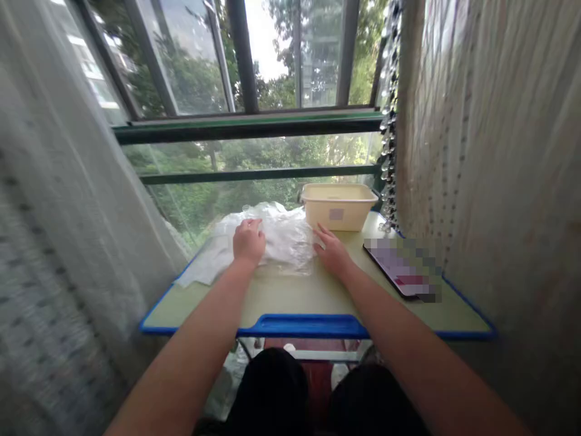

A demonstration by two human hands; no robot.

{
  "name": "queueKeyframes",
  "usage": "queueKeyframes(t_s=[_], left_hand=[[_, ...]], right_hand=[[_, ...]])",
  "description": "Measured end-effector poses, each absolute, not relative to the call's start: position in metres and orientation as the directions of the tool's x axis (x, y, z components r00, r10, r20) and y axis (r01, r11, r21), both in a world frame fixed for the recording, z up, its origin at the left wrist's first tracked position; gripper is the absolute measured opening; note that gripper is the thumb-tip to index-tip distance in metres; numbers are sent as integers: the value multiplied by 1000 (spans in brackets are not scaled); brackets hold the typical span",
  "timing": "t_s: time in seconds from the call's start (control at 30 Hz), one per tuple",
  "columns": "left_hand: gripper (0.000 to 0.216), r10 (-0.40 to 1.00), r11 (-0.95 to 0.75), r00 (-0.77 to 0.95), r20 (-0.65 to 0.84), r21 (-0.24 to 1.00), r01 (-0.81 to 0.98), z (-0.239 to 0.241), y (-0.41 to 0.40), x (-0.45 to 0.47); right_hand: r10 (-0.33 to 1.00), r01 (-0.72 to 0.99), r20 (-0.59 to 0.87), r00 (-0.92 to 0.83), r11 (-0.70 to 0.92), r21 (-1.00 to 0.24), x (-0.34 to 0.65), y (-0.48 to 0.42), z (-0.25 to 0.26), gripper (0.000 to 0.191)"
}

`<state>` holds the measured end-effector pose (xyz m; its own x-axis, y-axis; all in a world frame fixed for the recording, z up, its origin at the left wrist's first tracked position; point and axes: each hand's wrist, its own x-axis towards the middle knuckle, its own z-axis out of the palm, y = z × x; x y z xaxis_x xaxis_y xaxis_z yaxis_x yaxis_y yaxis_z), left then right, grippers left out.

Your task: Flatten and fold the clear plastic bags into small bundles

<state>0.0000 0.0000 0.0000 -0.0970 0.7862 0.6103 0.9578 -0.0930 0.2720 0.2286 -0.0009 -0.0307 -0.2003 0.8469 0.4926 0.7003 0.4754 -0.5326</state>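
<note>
A crumpled, see-through white plastic bag [290, 239] lies spread over the far left and middle of the small table [290, 297]. My left hand [249, 242] rests on top of it, palm down, with fingers bent forward and thumb apart from the index finger. At the bag's right edge is my right hand [331, 248], its fingers spread and the fingertips at the plastic. Just beyond the right hand stands a cream plastic basket [338, 212] with a small label on its front. White sheet-like material [200, 269] reaches out from the bag's left side.
A phone [394, 266], partly blurred out, lies on the table's right side. A blue rim with a shallow groove [311, 326] runs along the near edge. Curtains [490, 121] hang at both sides, with a bead strand [389, 121] at the right. Behind is a window.
</note>
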Motion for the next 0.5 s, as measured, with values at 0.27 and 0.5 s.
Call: queueKeyframes(t_s=[0.27,0.5], left_hand=[[39,784,-223,-50,619,355,908,-5,-9,17],[42,813,-408,181,554,318,856,-8,-15,24]], right_hand=[[892,719,450,-28,331,-611,237,1,-32,37],[918,664,394,-40,319,-677,239,-8,-36,25]])
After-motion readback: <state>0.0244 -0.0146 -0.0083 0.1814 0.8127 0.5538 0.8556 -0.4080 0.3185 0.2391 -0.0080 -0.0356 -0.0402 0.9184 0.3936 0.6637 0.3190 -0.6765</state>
